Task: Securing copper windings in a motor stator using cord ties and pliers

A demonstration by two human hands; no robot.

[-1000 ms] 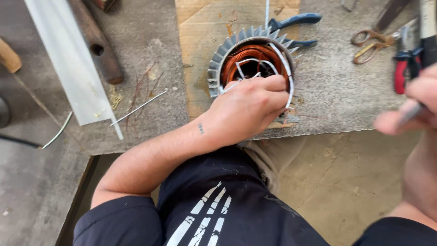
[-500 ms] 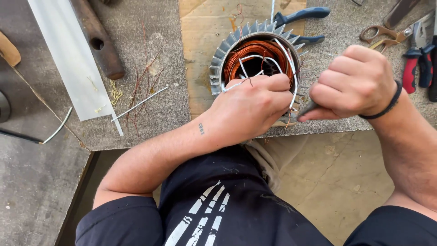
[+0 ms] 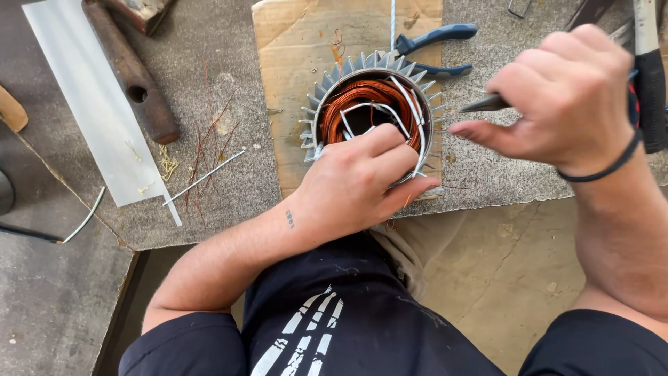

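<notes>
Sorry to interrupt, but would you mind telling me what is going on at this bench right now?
A person is working on a finned motor stator with copper windings and white sleeved leads, set on a piece of cardboard. The left hand grips the stator's near rim, fingers over the edge. The right hand is raised beside it, holding a thin metal tool pointed toward the stator. Blue-handled pliers lie behind the stator.

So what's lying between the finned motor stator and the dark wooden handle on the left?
In the head view, loose reddish wire strands and a thin pale rod lie on the grey mat.
</notes>
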